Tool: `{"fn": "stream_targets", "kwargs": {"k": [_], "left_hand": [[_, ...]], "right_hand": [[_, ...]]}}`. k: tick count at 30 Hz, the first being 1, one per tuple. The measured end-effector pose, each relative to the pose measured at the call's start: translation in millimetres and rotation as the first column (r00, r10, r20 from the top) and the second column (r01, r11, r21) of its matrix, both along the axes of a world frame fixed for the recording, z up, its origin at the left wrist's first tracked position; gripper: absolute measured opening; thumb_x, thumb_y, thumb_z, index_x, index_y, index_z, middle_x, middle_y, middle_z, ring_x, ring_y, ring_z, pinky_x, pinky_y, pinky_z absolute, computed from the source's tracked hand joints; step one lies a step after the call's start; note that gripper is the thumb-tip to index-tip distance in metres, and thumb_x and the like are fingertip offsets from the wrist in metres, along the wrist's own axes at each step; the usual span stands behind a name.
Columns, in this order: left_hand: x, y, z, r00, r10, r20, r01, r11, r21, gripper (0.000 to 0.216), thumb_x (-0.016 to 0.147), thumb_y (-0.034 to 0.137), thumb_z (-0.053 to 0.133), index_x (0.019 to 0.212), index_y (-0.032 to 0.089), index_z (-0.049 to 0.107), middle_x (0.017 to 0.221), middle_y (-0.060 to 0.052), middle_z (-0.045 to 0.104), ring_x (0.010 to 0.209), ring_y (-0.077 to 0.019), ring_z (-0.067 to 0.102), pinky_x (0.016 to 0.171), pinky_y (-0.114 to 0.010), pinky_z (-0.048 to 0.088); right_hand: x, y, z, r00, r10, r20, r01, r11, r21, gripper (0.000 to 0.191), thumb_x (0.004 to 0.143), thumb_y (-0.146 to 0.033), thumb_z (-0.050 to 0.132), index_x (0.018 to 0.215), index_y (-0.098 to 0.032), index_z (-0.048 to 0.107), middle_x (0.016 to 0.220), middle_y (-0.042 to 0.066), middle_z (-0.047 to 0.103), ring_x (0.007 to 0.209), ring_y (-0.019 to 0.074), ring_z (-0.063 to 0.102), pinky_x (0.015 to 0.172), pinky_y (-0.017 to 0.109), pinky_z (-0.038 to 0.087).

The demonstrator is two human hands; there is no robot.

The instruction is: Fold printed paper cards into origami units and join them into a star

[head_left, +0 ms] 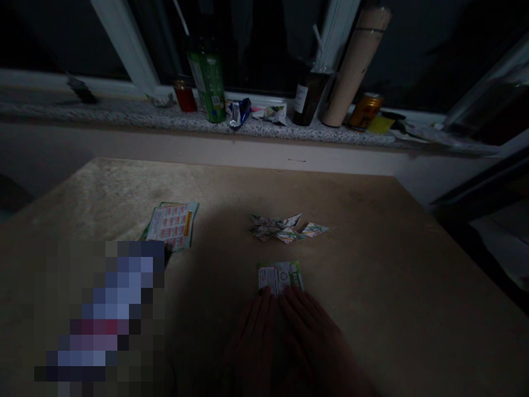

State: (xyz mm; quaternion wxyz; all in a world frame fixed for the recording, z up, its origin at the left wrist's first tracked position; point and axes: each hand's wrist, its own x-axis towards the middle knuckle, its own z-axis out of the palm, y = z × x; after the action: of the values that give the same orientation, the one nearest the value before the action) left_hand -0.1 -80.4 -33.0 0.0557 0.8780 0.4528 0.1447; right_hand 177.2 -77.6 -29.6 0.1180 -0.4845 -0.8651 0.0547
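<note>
A small printed paper square (280, 275) lies on the tan table (372, 248) near the front middle. My left hand (254, 331) and my right hand (314, 336) lie flat side by side just below it, fingers stretched out, fingertips pressing on its near edge. Beyond it sits a cluster of folded paper pieces (285, 227). A stack of printed sheets (173, 225) lies to the left. The scene is very dark.
A blurred-out patch (107, 314) covers the table's front left. On the stone windowsill (124, 113) stand a green bottle (207, 82), a red jar (184, 96), a dark bottle (308, 96), a cardboard tube (355, 66), a gold can (366, 110) and wrappers (256, 113).
</note>
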Motion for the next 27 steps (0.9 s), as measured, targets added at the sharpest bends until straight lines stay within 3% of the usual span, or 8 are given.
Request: {"fn": "stream_targets", "kwargs": {"k": [6,16,21,27], "left_hand": [[3,-4,8.4,0.999,0.037,0.017,-0.037,0.999,-0.031,0.088,0.084,0.049,0.045,0.145,0.009,-0.005,0.144,-0.016,0.033,0.131,-0.0299,0.031,0.105,-0.042,0.028],[2,-2,11.6,1.000,0.027,-0.013,-0.027,1.000,0.004,0.077,0.084,0.051,0.046,0.143,0.007,0.020,0.142,-0.015,0.036,0.131,-0.0279,0.030,0.105,-0.040,0.027],[3,-2,12.9,0.997,0.048,-0.066,-0.046,0.999,0.020,0.073,0.084,0.053,0.045,0.137,0.005,0.032,0.141,-0.016,0.037,0.131,-0.0272,0.031,0.105,-0.039,0.026],[1,-2,10.0,0.997,0.041,-0.072,-0.037,0.998,0.057,0.073,0.082,0.053,0.047,0.138,0.008,0.032,0.142,-0.013,0.038,0.131,-0.0267,0.032,0.104,-0.038,0.028]], "right_hand": [[-2,-1,-0.5,1.000,-0.021,0.005,0.021,1.000,0.013,0.052,0.086,-0.018,0.047,0.137,-0.015,0.036,0.140,0.006,0.039,0.129,0.0242,0.037,0.099,0.044,0.044],[-7,1,1.3,0.998,-0.066,-0.022,0.066,0.998,0.021,0.044,0.089,-0.024,0.047,0.132,-0.018,0.044,0.137,0.004,0.045,0.127,0.0229,0.040,0.103,0.044,0.040],[3,0,0.0,0.999,-0.050,0.014,0.049,0.997,0.058,0.050,0.088,-0.023,0.047,0.136,-0.015,0.038,0.141,0.005,0.039,0.131,0.0247,0.033,0.105,0.045,0.037],[12,1,-0.7,0.991,-0.104,0.082,0.095,0.990,0.109,0.049,0.087,-0.030,0.049,0.135,-0.023,0.039,0.147,0.008,0.027,0.135,0.0313,0.021,0.106,0.058,0.023]]}}
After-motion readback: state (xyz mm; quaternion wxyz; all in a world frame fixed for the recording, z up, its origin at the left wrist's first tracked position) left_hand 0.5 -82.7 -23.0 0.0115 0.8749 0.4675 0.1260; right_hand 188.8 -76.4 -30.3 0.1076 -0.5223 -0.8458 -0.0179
